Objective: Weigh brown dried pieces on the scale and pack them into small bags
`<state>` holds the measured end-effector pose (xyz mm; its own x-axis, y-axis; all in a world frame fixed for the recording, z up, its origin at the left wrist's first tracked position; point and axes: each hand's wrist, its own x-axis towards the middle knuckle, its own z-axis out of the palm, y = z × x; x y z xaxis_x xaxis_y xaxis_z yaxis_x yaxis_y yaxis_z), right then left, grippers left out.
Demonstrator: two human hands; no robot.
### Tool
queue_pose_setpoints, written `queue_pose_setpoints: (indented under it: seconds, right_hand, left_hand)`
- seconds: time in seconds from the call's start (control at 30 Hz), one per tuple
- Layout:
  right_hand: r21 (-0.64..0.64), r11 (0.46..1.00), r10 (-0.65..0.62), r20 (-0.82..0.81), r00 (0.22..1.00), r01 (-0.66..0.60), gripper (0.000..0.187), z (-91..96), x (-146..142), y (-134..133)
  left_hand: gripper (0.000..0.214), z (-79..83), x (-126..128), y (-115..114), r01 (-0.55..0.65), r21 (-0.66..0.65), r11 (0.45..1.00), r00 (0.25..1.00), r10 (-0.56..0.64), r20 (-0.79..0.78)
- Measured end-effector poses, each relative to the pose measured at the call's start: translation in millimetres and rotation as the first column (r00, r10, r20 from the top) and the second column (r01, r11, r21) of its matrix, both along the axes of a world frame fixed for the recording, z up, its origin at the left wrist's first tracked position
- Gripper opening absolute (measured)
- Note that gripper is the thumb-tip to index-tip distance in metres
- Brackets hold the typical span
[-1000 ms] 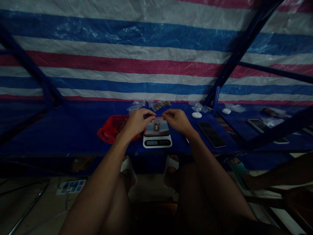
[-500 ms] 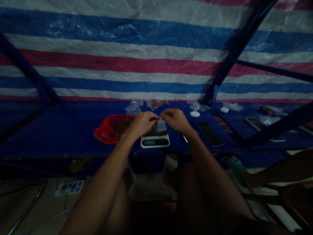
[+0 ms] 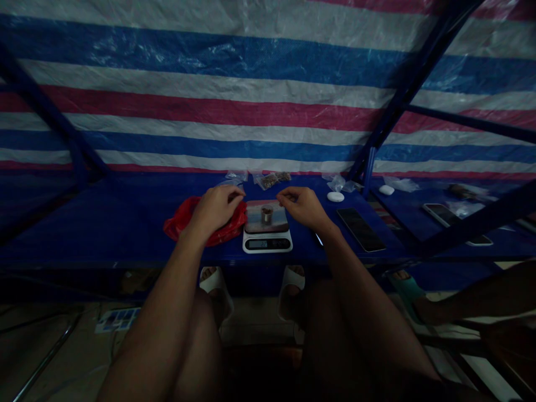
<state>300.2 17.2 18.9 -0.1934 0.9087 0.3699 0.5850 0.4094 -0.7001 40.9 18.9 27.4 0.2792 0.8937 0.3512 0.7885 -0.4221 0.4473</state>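
Observation:
A small white kitchen scale stands on the blue table with a little round cup on its platform. My left hand hovers over a red plastic bag to the left of the scale, fingers curled in a pinch. My right hand sits just right of the scale's platform, fingers also pinched together. What either pinch holds is too small and dim to make out.
Clear little bags, some with brown bits, lie behind the scale. A dark phone and a white oval case lie to the right; another phone farther right. Another person's leg shows at lower right. A striped tarp hangs behind.
My left hand has moved left from above the scale's cup to over the red bag. My right hand has stayed by the scale's right side.

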Motion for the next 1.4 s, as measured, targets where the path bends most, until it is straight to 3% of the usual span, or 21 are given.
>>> queue_pose_setpoints:
  seconds: [0.07,0.13,0.23,0.4,0.83,1.0,1.13,1.27,1.4]
  right_hand:
    - [-0.006,1.000,-0.001,0.007,1.000,0.001,0.020,-0.5,0.0,0.7]
    - [-0.006,1.000,0.005,0.013,1.000,-0.005,0.019,-0.9,-0.5,1.4]
    - [-0.004,1.000,0.005,0.011,1.000,-0.005,0.020,-0.7,-2.3,1.6]
    - [-0.007,1.000,0.009,-0.002,1.000,-0.009,0.020,-0.1,-4.7,0.5]
    - [-0.044,0.999,0.020,-0.003,1.000,-0.020,0.023,-1.7,-1.5,0.6]
    - [-0.045,0.999,0.019,-0.015,1.000,-0.020,0.021,-3.6,0.4,2.8]
    - [-0.049,0.998,0.029,-0.019,0.999,-0.030,0.019,-4.9,1.6,4.8]
    - [-0.055,0.998,0.022,-0.031,0.999,-0.024,0.019,-4.7,2.1,4.8]
    - [-0.064,0.998,0.023,-0.047,0.999,-0.026,0.019,-5.5,2.5,4.9]
  left_hand:
    - [0.025,-6.5,-23.5,0.3,-0.097,-0.139,0.985,0.990,0.081,-0.118]
    - [0.028,-16.2,-41.0,2.8,-0.092,-0.279,0.956,0.985,0.045,-0.169]
    - [0.027,-28.9,-52.1,8.5,-0.077,-0.354,0.932,0.980,0.005,-0.200]
    - [0.018,-32.7,-48.5,12.3,-0.132,-0.321,0.938,0.971,0.057,-0.234]
    - [0.027,-30.3,-39.7,5.9,-0.149,-0.338,0.929,0.951,0.041,-0.305]
    - [0.027,-22.9,-37.8,3.1,-0.166,-0.304,0.938,0.942,0.060,-0.329]
    - [0.027,-16.1,-37.8,1.1,-0.242,-0.246,0.938,0.925,0.147,-0.350]
    - [0.025,-11.2,-36.6,-0.1,-0.233,-0.157,0.960,0.939,0.180,-0.294]
    - [0.023,-2.5,-16.9,-4.8,-0.080,-0.063,0.995,0.995,0.077,-0.056]
